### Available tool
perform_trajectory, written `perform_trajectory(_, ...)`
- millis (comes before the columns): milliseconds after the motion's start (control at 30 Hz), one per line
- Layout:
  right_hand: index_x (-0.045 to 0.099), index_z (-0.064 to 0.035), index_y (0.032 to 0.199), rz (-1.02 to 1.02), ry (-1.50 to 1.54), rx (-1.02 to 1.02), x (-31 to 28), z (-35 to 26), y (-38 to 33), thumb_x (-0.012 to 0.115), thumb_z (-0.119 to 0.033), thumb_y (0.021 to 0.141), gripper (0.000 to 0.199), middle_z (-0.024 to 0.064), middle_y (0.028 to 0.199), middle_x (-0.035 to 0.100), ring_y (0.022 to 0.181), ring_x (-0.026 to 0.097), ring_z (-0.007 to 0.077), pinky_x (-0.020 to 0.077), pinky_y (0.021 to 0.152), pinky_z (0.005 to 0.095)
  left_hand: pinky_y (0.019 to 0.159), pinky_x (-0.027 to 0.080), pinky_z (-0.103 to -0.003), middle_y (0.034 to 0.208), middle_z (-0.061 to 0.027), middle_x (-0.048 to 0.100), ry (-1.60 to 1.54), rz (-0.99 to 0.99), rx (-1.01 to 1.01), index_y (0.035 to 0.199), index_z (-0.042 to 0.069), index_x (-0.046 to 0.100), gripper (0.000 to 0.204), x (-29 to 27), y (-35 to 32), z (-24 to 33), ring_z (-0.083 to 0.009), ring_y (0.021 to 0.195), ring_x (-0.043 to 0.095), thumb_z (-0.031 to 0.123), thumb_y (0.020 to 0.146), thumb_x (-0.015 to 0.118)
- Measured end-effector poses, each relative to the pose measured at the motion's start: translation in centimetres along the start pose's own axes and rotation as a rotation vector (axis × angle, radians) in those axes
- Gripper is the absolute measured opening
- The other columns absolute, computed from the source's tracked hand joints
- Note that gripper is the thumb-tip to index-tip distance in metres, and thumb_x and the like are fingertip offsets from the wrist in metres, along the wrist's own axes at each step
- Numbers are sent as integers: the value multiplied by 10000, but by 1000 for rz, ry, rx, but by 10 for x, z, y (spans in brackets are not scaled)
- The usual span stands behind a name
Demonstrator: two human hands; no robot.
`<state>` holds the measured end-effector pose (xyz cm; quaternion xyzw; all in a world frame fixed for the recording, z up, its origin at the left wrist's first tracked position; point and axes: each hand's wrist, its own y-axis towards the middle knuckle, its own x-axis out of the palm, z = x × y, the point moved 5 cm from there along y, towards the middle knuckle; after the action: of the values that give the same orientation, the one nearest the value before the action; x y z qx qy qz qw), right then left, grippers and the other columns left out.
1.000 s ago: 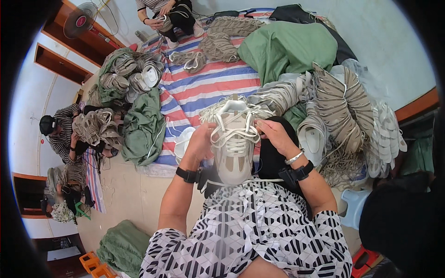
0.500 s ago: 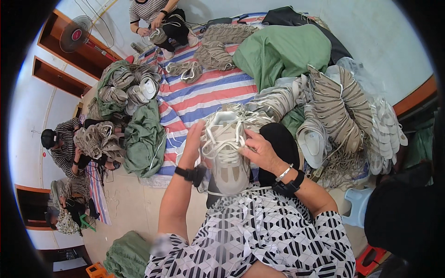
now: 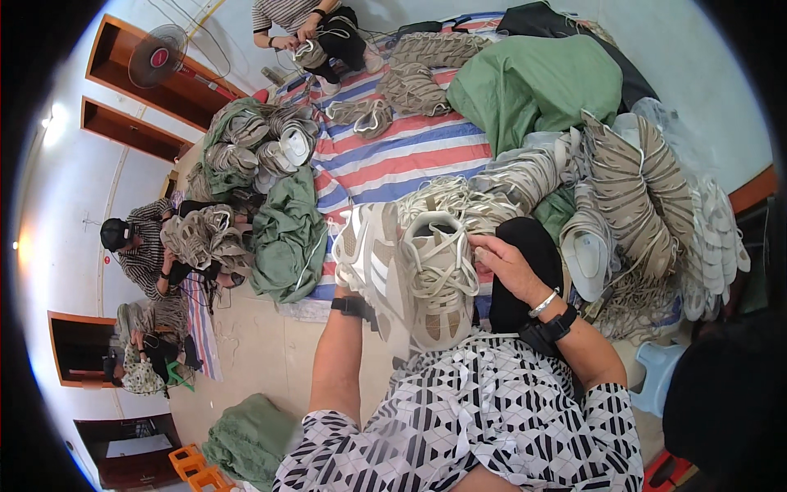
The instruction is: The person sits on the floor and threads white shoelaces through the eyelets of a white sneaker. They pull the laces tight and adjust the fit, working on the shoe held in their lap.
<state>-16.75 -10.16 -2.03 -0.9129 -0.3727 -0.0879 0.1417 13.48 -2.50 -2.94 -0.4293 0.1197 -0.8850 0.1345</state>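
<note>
Shoe [image 3: 443, 318] before shirt [image 3: 492, 389], toe toward body — laces [image 3: 443, 275] likely set for reach. Right hand [image 3: 515, 267] at shoe's side, pinch unclear. Left hand [image 3: 346, 291] behind tilted second shoe [image 3: 374, 266] — grip hidden, cannot tell.

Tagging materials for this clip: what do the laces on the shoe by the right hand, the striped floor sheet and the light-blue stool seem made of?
Laces: probably woven textile, matte off-white; they bend in soft loops.
Striped floor sheet: likely thin woven plastic, low sheen; it shows creases, though cloth is possible.
Light-blue stool: apparently moulded plastic; smooth, evenly coloured, rounded edges.
</note>
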Motion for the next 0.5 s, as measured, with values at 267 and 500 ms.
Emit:
perform_trajectory(267, 521, -71, 1312, 109, -16, -60, -3, -54, 37, 518, -379, 958, 469, 40, 1258, 573, 1135, 526, 131, 425, 907, 304, 764, 548, -302, 1038, -90, 655, 373, -106, -96, 1163, 31, 590, 307, 109, -10, 8, -158, 884, 645, 235, 962, 479)
perform_trajectory(500, 481, -69, 1346, -222, 470, 350, 24, 7, 76, 515, -385, 962, 499, 35, 1308, 563, 1187, 527, 189, 411, 1016, 351, 834, 522, -307, 1072, -67, 661, 257, -158, -76, 1191, 69, 585, 554, 57, 27, -48, -162, 939, 638, 508, 1008, 300)
